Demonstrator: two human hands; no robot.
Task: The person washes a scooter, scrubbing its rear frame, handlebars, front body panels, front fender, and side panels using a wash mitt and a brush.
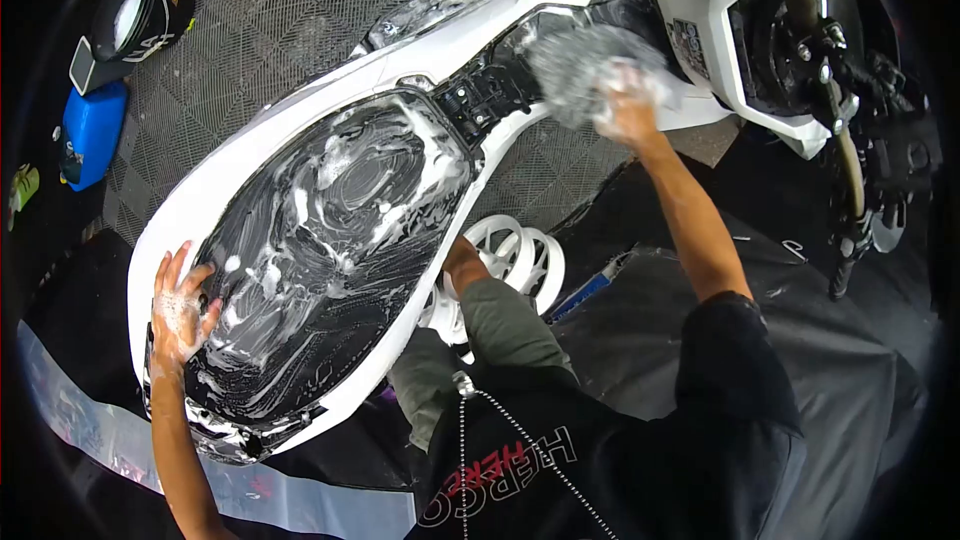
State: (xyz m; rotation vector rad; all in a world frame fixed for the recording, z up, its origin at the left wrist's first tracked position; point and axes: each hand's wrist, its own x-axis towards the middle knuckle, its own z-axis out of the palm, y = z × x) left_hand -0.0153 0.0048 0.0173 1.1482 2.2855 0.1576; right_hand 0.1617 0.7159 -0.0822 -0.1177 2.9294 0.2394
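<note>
A white scooter (190,190) stretches diagonally across the view, its long black seat (340,310) streaked with white foam. Spread over the rear edge of the white bodywork beside the seat is my left hand (180,310), with suds on its back. My right hand (630,108) grips a grey, shaggy wash cloth (580,70) over the front middle section of the scooter, ahead of the seat. Motion blurs the cloth and fingers, and foam shows around them. Between seat and cloth lies a black recessed part (485,95).
Handlebars (845,140) rise at the right. White wheels (515,260) stand beside my legs. A blue bottle (93,135) and a black bucket (140,15) are at the upper left. Grey grid tiles (270,20) and black sheeting (640,330) cover the floor.
</note>
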